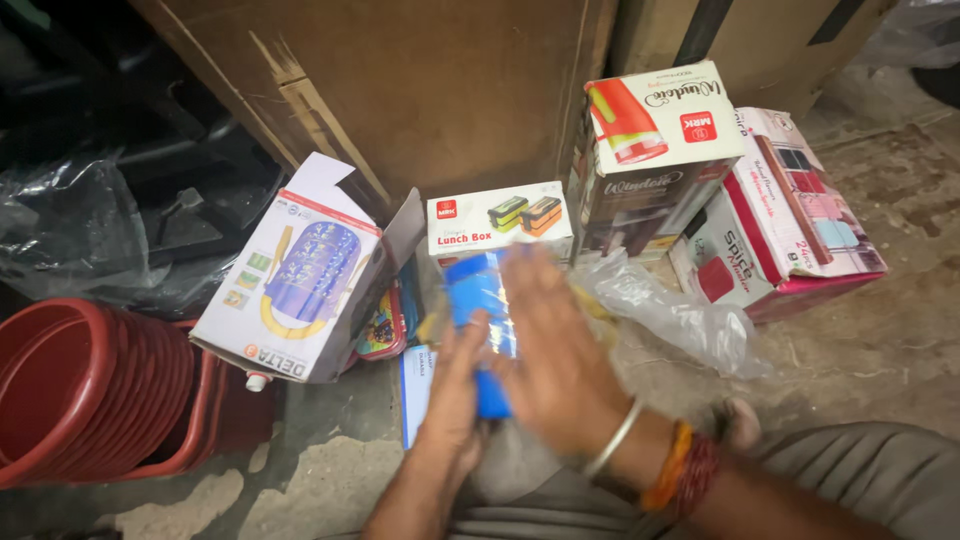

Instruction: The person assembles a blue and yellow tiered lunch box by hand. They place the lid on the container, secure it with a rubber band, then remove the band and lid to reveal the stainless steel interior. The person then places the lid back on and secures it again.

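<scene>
A blue rectangular item (478,300) stands upright between my two hands, low in the middle of the head view. My left hand (452,398) grips its lower left side. My right hand (553,355) lies flat against its right face, fingers straight and blurred by motion. On my right wrist sit a metal bangle and red and orange threads. A crumpled clear plastic bag (672,312) spreads out just right of my right hand.
A white lunch box carton (497,219) stands right behind the blue item. A white and blue carton (300,275) leans at the left beside stacked red tubs (80,385). Two more cartons (655,140) (790,215) stand at right. Big cardboard boxes (420,90) rise behind.
</scene>
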